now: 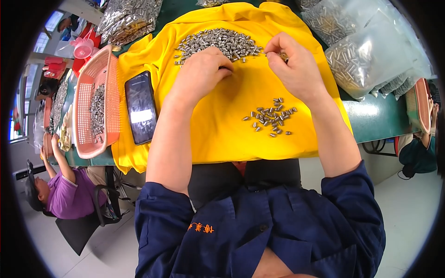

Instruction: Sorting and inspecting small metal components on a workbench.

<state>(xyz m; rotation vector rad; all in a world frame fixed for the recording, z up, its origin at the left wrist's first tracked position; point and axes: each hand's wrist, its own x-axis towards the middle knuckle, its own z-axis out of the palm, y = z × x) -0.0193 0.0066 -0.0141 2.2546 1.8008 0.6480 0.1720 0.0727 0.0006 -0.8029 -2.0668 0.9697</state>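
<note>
Small metal piece (283, 56) pinched between thumb and fingers of the right hand (296, 65), just beside the near edge of the big heap of silver pins (218, 44). Left hand (201, 74) curled, fingertips pressed together at that heap's lower edge; whether clamped on a pin, impossible to tell. Below the right hand's fingers, a small cluster of about two dozen pins (271, 116) set apart on the yellow cloth (222, 125): judged the finished share, with well over a hundred left in the heap. Left of the left hand's fingers: one dark phone (140, 106), one pink basket (109, 65). Right of the fingers: several clear bags of pins (366, 51).
</note>
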